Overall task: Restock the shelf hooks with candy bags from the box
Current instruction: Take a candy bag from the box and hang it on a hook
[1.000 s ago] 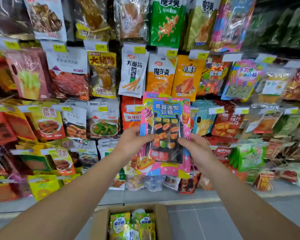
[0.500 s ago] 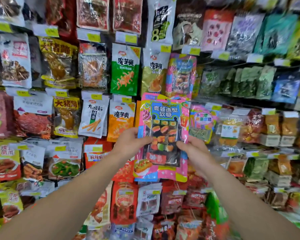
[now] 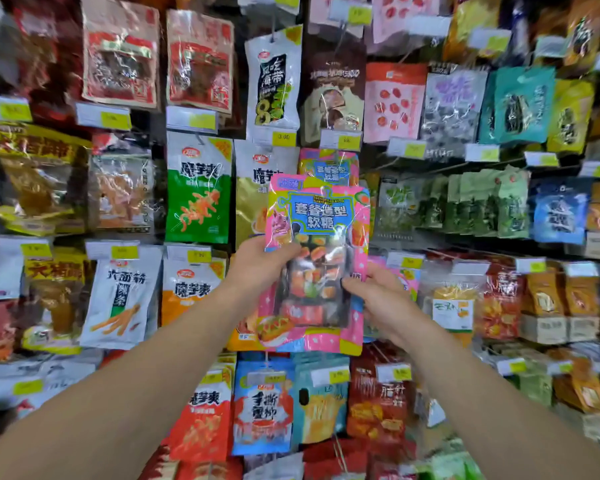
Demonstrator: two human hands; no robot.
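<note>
Two hands hold one pink candy bag [image 3: 317, 261] upright in front of the shelf wall in your head view. Your left hand [image 3: 257, 266] has its grip closed on the bag's left edge, thumb across the front just below the blue title panel. Your right hand [image 3: 378, 296] pinches the right edge lower down, beside the clear window that shows sushi-shaped sweets. Just behind the bag's top hangs a matching candy bag [image 3: 328, 166] on a hook, under a yellow price tag [image 3: 340, 142]. A green snack bag [image 3: 198, 192] hangs to the left, and green packets [image 3: 482, 206] fill the row to the right. The whole view is slightly blurred.
</note>
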